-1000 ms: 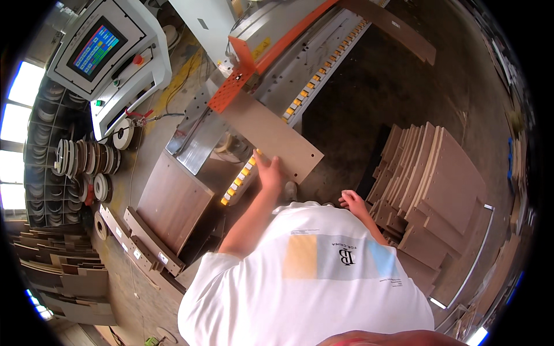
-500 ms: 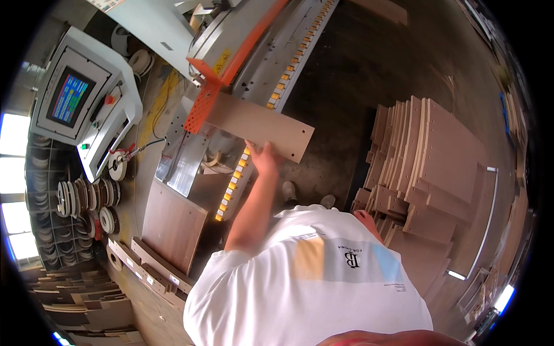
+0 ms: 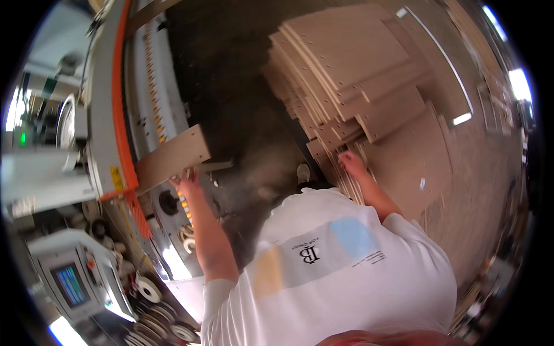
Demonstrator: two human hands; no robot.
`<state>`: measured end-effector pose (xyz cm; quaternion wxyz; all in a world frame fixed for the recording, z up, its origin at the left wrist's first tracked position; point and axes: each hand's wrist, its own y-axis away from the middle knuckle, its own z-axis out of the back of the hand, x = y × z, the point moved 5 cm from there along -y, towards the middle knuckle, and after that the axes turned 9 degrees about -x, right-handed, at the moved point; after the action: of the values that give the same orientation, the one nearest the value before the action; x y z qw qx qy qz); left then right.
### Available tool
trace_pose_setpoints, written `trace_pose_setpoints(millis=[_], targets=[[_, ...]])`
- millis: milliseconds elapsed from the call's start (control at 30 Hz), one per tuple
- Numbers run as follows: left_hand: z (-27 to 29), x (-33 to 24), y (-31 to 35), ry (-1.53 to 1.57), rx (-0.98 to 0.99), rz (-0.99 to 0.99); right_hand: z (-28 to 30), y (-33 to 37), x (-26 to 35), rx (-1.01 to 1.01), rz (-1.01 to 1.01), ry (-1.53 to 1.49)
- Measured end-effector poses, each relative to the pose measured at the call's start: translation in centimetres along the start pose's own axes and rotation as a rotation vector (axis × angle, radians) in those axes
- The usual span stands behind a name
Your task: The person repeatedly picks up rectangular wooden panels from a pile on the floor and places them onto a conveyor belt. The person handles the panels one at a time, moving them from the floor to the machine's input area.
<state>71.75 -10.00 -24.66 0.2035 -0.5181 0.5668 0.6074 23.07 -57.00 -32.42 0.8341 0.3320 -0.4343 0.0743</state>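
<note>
A brown board (image 3: 173, 155) with small holes at its free end lies across the machine's bed, its other end against the orange guard rail (image 3: 120, 115). Along its near long edge rests my left hand (image 3: 188, 183), thumb and fingers apart and touching the edge without wrapping round it. My right hand (image 3: 353, 164) is over on the right, at the near end of a stack of brown boards (image 3: 358, 52). Its fingers are loosely bent and a little blurred, and no board shows in them. Whether its fingertips touch the narrow boards beneath is hard to make out.
A row of yellow rollers (image 3: 154, 101) runs along the machine bed. At the lower left stands a control panel with a lit screen (image 3: 70, 285), beside rolls of edging strip (image 3: 151, 288). A dark floor strip (image 3: 231, 81) separates machine and stack.
The view has swung right toward the stack. My right hand has come out from beside my body to the boards. My left hand stays at the board's edge.
</note>
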Motion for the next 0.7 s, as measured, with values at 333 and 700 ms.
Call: trace_pose_setpoints(millis=[333,700], targets=[[5.3,13.4,11.9,-0.826,0.574,0.214,12.0,-6.4,-4.8,-0.625,-0.517,-0.544],[8.7,15.7,20.0,-1.556,1.45,-1.165,12.4,-6.8,-7.5,-0.466,-0.582,-0.659]])
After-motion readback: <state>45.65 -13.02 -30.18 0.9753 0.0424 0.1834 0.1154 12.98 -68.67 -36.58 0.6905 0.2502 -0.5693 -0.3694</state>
